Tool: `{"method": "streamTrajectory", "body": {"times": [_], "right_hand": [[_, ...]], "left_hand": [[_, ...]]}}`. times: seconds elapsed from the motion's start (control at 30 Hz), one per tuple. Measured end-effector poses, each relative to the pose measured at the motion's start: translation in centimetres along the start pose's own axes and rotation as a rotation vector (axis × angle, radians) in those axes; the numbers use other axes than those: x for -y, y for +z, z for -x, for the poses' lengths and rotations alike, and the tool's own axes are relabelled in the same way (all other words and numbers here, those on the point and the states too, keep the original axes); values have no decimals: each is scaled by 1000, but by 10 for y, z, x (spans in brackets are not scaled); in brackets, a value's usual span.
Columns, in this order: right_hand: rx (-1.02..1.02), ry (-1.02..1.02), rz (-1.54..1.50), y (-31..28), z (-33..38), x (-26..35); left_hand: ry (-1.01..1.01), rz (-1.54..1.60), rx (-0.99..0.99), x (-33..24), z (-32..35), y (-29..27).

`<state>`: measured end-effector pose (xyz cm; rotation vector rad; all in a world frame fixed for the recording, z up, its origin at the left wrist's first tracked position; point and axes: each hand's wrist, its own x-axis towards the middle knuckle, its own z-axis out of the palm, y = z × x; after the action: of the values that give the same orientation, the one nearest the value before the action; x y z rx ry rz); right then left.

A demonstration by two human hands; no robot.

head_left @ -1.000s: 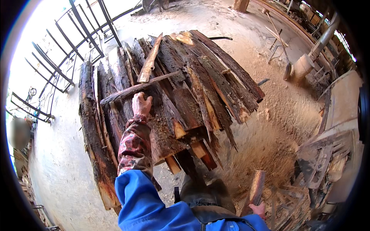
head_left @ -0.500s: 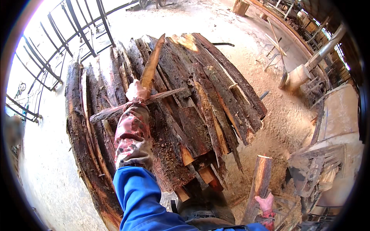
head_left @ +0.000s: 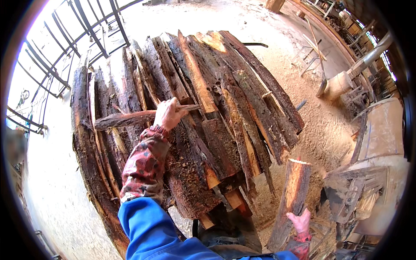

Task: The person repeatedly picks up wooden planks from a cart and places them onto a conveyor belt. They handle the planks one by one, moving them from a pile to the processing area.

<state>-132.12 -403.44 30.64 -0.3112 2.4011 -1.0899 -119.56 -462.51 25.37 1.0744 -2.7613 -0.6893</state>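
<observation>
Left hand: had its fingers wrapped around a rough stick, close to the right end.
Stick's spot: crosswise over a big pile of bark slabs, fatter end off to the left.
Yellowish strip: lay lengthwise on the pile, near end just past the stick's tip.
Right hand: was down low, grasping a thick slab by its right edge I think, but most fingers were tough to make out.
Thick slab's spot: stood tilted, right of the pile.
Floor: sawdust everywhere on that side.
</observation>
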Motion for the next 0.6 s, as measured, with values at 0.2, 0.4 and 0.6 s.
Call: {"method": "streamTrajectory", "body": {"times": [0.2, 0.4, 0.6], "right_hand": [[158, -202, -102, 25, -47, 69], [236, -243, -142, 53, -85, 102], [235, -254, -94, 75, -108, 119]], "left_hand": [[245, -241, -90, 29, 11, 15], [419, -213, -150, 33, 23, -10], [415, -244, -65, 49, 78, -55]]}}
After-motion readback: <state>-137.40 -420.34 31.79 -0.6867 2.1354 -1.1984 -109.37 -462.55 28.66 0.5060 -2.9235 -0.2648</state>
